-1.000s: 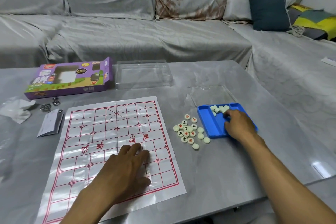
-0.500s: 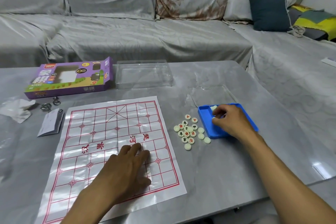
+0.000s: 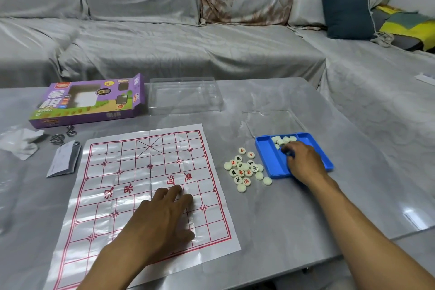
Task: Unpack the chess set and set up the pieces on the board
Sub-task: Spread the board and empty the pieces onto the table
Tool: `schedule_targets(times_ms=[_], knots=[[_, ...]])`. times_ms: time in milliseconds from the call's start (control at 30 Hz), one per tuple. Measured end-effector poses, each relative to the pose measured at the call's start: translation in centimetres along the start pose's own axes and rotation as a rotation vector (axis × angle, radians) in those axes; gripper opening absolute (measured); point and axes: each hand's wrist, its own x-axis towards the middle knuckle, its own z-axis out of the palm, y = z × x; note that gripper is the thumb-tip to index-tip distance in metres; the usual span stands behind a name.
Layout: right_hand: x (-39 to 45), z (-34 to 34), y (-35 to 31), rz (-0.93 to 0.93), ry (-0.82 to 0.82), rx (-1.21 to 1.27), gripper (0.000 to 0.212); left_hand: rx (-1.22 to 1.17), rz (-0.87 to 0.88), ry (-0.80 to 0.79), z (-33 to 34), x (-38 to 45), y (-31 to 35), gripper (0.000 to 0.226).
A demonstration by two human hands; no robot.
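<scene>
A paper chess board (image 3: 131, 172) with red lines lies flat on the grey table. My left hand (image 3: 162, 216) rests palm down on its near half, fingers straight. To the right of the board lies a loose pile of round cream pieces (image 3: 244, 168) with red and black characters. Beside the pile stands a blue tray (image 3: 266, 153) holding several more pieces (image 3: 283, 140) at its far end. My right hand (image 3: 303, 165) is inside the tray, fingers bent down next to those pieces. The fingertips are blurred, so a grip cannot be made out.
A purple chess box (image 3: 89, 101) lies open at the back left, with a clear plastic lid (image 3: 183, 95) beside it. A second clear cover (image 3: 273, 122) lies behind the tray. A leaflet (image 3: 63, 161), metal rings (image 3: 58, 138) and crumpled plastic (image 3: 18, 141) sit left of the board.
My right hand reached the pieces at the tray's far end, then drew leftward and nearer within the tray. My left hand has stayed put on the board.
</scene>
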Motion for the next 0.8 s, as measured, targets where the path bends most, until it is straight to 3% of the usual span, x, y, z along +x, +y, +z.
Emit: schedule_targets(times_ms=[100, 300, 467, 700, 800], knots=[[0.1, 0.1, -0.2, 0.007, 0.048, 0.006, 0.028, -0.006, 0.001, 0.001, 0.0, 0.0, 0.0, 0.059], [0.0, -0.3, -0.5, 0.053, 0.107, 0.072, 0.038, -0.003, 0.002, -0.004, -0.1, 0.0, 0.0, 0.060], [-0.2, -1.3, -1.2, 0.065, 0.111, 0.149, 0.030, 0.004, 0.000, -0.004, -0.1, 0.0, 0.0, 0.059], [-1.8, -1.9, -5.9, -0.164, -0.136, 0.213, 0.028, 0.000, -0.013, -0.008, -0.1, 0.0, 0.2, 0.060], [-2.0, -1.2, -6.1, -0.170, -0.156, 0.257, 0.027, -0.003, -0.017, -0.012, -0.2, 0.0, 0.2, 0.062]])
